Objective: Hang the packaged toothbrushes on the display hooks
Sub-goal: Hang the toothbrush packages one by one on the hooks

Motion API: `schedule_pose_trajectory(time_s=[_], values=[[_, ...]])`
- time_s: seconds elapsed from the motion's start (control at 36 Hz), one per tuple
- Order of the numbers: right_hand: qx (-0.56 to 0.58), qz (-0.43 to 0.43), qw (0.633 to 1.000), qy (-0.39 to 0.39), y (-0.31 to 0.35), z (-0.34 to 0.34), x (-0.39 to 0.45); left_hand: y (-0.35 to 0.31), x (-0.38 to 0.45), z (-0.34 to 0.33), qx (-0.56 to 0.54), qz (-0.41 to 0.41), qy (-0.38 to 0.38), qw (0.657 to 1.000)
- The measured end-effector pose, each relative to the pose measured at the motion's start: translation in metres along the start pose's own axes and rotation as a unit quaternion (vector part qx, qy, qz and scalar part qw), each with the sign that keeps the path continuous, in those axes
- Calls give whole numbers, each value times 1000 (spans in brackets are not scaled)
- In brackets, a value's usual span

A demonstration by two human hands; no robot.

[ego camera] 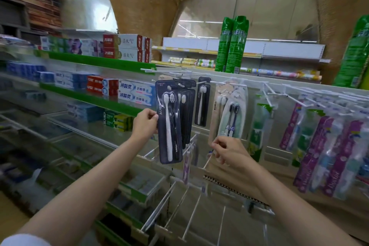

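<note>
A dark navy toothbrush pack (169, 122) with one white and one dark brush hangs at the front of a white display hook (179, 84), ahead of more dark packs. My left hand (145, 124) pinches its left edge at mid-height. My right hand (225, 151) is lower and to the right, fingers curled at the bottom of a beige and clear toothbrush pack (229, 114) that hangs from the neighbouring hook; whether it grips the pack is unclear. Another dark pack (202, 104) hangs between them.
Purple and green toothbrush packs (327, 146) crowd the hooks to the right. Bare white hooks (175, 197) jut out below my hands. Toothpaste boxes (123, 92) fill green-edged shelves on the left. Tall green bottles (231, 46) stand on top of the rack.
</note>
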State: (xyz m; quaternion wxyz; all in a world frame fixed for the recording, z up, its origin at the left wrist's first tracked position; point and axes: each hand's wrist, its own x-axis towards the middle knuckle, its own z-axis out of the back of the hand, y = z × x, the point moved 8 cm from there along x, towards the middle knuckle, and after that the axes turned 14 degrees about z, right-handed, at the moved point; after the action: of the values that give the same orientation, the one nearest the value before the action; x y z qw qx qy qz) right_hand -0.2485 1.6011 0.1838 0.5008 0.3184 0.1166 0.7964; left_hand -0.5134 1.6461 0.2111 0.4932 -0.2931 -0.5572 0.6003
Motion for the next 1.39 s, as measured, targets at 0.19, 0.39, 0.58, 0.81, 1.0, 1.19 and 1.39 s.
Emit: schedule_pose_trajectory(time_s=[0.19, 0.39, 0.58, 0.81, 1.0, 1.19, 1.39], values=[[-33, 34, 999, -16, -3, 11, -2, -19, 17, -10, 116, -16, -59, 991], [-52, 15, 998, -34, -23, 32, -9, -30, 30, -45, 173, 5, -60, 983], [-74, 8, 996, -56, -45, 48, -13, -41, 39, -60, 246, 47, -78, 965], [-52, -6, 997, -62, -61, 57, -18, -48, 11, -75, 148, 7, -49, 988], [-37, -3, 996, -82, -64, 72, -31, -56, -65, -145, 79, -103, 175, 976], [-36, 7, 990, -133, -76, 104, -58, -71, -111, -212, 105, -125, 273, 948], [-50, -6, 983, -175, -89, 145, -93, -80, -131, -263, 90, -87, 313, 941]])
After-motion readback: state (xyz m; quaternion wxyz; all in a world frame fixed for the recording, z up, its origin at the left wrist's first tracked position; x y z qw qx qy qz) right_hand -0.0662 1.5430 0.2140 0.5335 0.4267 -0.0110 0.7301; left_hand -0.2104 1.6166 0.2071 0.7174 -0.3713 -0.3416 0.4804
